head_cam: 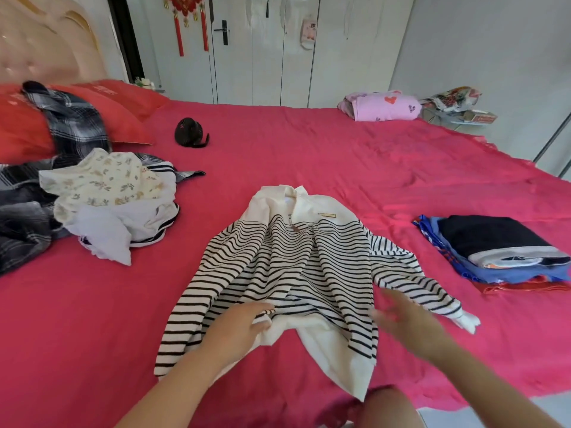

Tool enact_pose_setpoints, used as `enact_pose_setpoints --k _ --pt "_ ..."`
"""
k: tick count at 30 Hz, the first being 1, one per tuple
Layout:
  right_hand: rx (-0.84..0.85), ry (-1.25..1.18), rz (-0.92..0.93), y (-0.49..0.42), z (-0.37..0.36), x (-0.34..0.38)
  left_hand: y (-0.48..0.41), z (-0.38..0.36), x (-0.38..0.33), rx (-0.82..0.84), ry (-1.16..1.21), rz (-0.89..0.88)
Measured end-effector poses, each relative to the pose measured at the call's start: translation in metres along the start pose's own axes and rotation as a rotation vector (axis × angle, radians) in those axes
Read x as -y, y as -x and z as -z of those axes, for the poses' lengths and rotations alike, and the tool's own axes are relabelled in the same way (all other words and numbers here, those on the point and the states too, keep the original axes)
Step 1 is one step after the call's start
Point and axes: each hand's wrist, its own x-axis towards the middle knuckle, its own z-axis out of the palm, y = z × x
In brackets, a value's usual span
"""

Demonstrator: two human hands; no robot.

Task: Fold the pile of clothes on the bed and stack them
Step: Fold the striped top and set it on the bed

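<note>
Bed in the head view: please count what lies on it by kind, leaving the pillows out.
Striped sweater: 1
Unfolded heap of clothes: 1
Folded stack: 1
Black fan: 1
Pink bundle: 1
Total: 5

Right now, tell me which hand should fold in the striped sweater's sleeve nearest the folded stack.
Right. The right hand is open right beside that sleeve, while the left hand pinches the striped sweater at its hem, likely anchoring it.
</note>
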Motion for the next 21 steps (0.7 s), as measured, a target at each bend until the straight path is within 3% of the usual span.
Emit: enact_pose_setpoints --k 3,9,13,15,18,21 --pt "0.17 -0.226 -0.031 0.015 -0.036 0.013 0.004 0.015 -0.007 0.036 0.09 -0.012" --pt "0.026 -0.056 -0.051 -0.002 0.032 -0.001 0.01 0.053 -0.012 -0.066 0.145 0.007" --pt "0.159 0.378 -0.138 -0.004 0.055 -0.022 0.016 0.047 -0.012 0.189 -0.012 -0.017" --pt "0.111 0.517 -0.15 0.001 0.039 -0.025 0.018 0.034 -0.012 0.246 -0.041 -0.047" --pt "-0.06 0.368 -0.033 0.005 0.01 -0.012 0.021 0.025 -0.007 0.103 -0.156 -0.061" --pt "-0.03 0.249 0.218 0.007 -0.024 0.011 0.024 0.021 0.003 0.083 -0.389 -0.096"
